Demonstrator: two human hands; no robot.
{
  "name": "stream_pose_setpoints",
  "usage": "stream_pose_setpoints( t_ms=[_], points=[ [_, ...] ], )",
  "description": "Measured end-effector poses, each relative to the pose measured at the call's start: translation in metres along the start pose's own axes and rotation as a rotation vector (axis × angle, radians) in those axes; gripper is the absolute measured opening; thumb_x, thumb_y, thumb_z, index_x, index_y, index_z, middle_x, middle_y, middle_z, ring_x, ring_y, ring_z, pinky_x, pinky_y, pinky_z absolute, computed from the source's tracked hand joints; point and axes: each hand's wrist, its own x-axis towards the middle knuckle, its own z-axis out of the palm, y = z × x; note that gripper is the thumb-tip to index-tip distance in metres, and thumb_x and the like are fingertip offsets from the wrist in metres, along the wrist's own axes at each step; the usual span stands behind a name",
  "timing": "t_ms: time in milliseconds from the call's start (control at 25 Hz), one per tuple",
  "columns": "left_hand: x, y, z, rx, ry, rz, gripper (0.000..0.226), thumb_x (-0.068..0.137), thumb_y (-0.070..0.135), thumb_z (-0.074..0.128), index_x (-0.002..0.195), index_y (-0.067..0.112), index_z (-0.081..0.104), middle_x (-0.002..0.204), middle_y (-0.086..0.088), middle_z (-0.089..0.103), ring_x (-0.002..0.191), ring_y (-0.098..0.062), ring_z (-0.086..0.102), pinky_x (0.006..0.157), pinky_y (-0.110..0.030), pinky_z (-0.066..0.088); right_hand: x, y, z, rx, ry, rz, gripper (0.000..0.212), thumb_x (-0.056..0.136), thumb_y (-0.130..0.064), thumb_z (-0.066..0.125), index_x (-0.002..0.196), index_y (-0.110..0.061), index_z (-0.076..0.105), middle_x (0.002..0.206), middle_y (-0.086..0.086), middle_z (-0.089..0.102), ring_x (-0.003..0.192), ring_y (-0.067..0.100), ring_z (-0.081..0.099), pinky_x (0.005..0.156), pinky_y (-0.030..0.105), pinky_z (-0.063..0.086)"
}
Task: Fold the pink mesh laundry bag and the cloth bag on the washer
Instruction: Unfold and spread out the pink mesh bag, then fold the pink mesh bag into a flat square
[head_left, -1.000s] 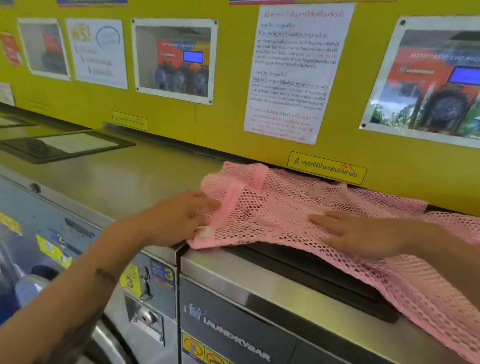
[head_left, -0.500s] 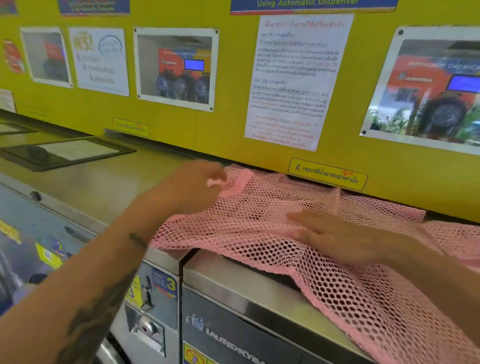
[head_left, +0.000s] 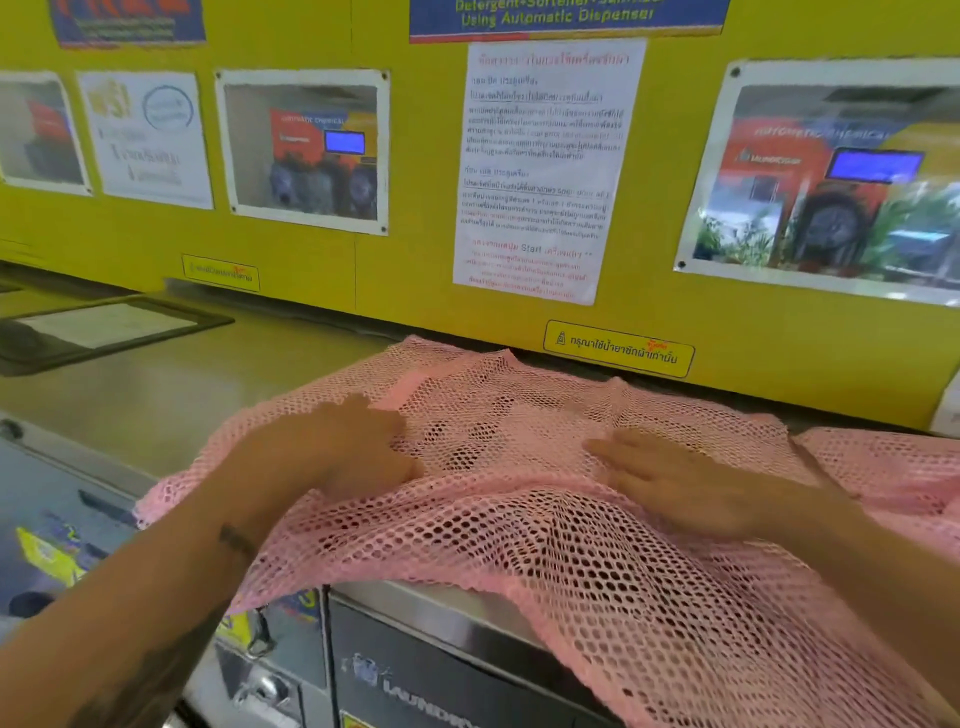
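Note:
The pink mesh laundry bag (head_left: 519, 519) lies spread over the top of the steel washer (head_left: 447, 608), its near edge hanging down the front. My left hand (head_left: 332, 447) rests flat on the bag's left part, fingers spread, beside a solid pink hem band. My right hand (head_left: 670, 478) lies palm down on the mesh to the right of the middle, fingers apart and pointing left. Neither hand pinches the mesh. I see no cloth bag.
A yellow wall (head_left: 405, 270) with posters and a warning sticker (head_left: 618, 348) rises right behind the washer. To the left runs a bare steel washer top (head_left: 171, 384) with a black-framed lid (head_left: 104, 332). Coin slots and number stickers are on the front panels below.
My left hand carried the bag's left flap outward and laid it flat, so the mesh now spreads wider to the left. My right hand stayed pressed on the mesh.

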Motion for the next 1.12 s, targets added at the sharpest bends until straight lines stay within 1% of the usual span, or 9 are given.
stream_pose_setpoints(
  t_ms=[80,160,280,400,480,760,880,1000,1120],
  points=[
    [-0.015,0.014,-0.001,-0.109,0.187,0.078,0.071,0.087,0.071,0.037,0.150,0.040,0.024,0.164,0.000,0.015,0.147,-0.029,0.024,0.116,-0.061,0.020,-0.009,0.000,0.007,0.019,0.003,-0.009,0.087,0.075,-0.082,0.001,0.154,-0.044,0.004,0.165,-0.013,-0.006,0.150,0.006,-0.006,0.123,0.050,0.000],
    [-0.028,0.034,0.004,-0.267,0.269,0.202,0.068,0.087,0.074,0.031,0.147,0.043,0.026,0.162,0.003,0.020,0.147,-0.023,0.024,0.116,-0.057,0.021,-0.023,-0.008,0.002,0.152,0.108,-0.020,0.070,0.087,-0.075,0.017,0.151,-0.049,0.010,0.164,-0.018,0.000,0.146,-0.002,-0.003,0.123,0.049,0.001],
    [-0.033,0.051,0.020,-0.244,0.123,0.248,0.071,0.085,0.078,0.018,0.148,0.046,0.022,0.163,0.005,0.018,0.148,-0.020,0.019,0.117,-0.058,0.015,-0.046,-0.027,-0.001,0.107,0.250,-0.113,0.061,0.092,-0.067,0.027,0.150,-0.052,0.015,0.161,-0.023,0.007,0.143,-0.006,0.002,0.121,0.037,0.000],
    [-0.028,0.051,0.036,-0.126,0.079,0.223,0.072,0.086,0.077,0.013,0.151,0.045,0.014,0.164,0.006,0.012,0.150,-0.019,0.011,0.118,-0.060,0.001,-0.065,-0.045,0.017,-0.027,-0.001,-0.175,0.073,0.081,-0.080,0.019,0.141,-0.063,-0.018,0.160,-0.023,-0.019,0.147,0.003,-0.019,0.120,0.043,-0.011],
    [-0.031,0.048,0.038,-0.107,0.072,0.222,0.074,0.085,0.076,0.014,0.152,0.045,0.009,0.165,0.006,0.008,0.151,-0.019,0.008,0.118,-0.059,-0.002,-0.072,-0.047,0.025,-0.040,-0.051,-0.185,0.076,0.075,-0.083,0.018,0.134,-0.067,-0.027,0.158,-0.021,-0.028,0.147,0.007,-0.023,0.118,0.042,-0.015],
    [-0.057,0.061,0.027,-0.265,0.215,0.233,0.068,0.085,0.071,0.043,0.145,0.041,0.033,0.156,0.009,0.031,0.139,-0.019,0.035,0.116,-0.052,0.027,-0.085,-0.030,0.019,0.039,-0.001,-0.204,0.078,0.077,-0.081,0.033,0.135,-0.071,-0.018,0.159,-0.027,-0.019,0.148,0.001,-0.013,0.121,0.042,0.000],
    [-0.062,0.080,0.018,-0.348,0.354,0.289,0.054,0.090,0.057,0.050,0.140,0.039,0.043,0.151,0.011,0.039,0.137,-0.014,0.037,0.115,-0.038,0.027,-0.102,-0.018,0.004,0.112,0.099,-0.180,0.073,0.077,-0.083,0.034,0.135,-0.074,-0.009,0.157,-0.036,-0.011,0.146,-0.009,-0.007,0.117,0.026,-0.001],
    [-0.066,0.111,0.004,-0.418,0.465,0.423,0.042,0.092,0.047,0.055,0.132,0.038,0.052,0.135,0.017,0.052,0.123,-0.004,0.046,0.099,-0.023,0.033,-0.124,0.007,-0.021,0.140,0.154,-0.078,0.071,0.074,-0.086,0.036,0.138,-0.072,0.009,0.154,-0.042,0.007,0.141,-0.012,0.013,0.115,0.026,0.014],
    [-0.072,0.153,-0.013,-0.483,0.486,0.561,0.034,0.090,0.044,0.057,0.123,0.039,0.059,0.113,0.023,0.059,0.105,0.004,0.053,0.081,-0.013,0.036,-0.148,0.051,-0.046,0.073,0.266,0.036,0.067,0.083,-0.067,0.052,0.144,-0.054,0.028,0.149,-0.031,0.029,0.135,-0.003,0.032,0.109,0.026,0.028]
  ],
)
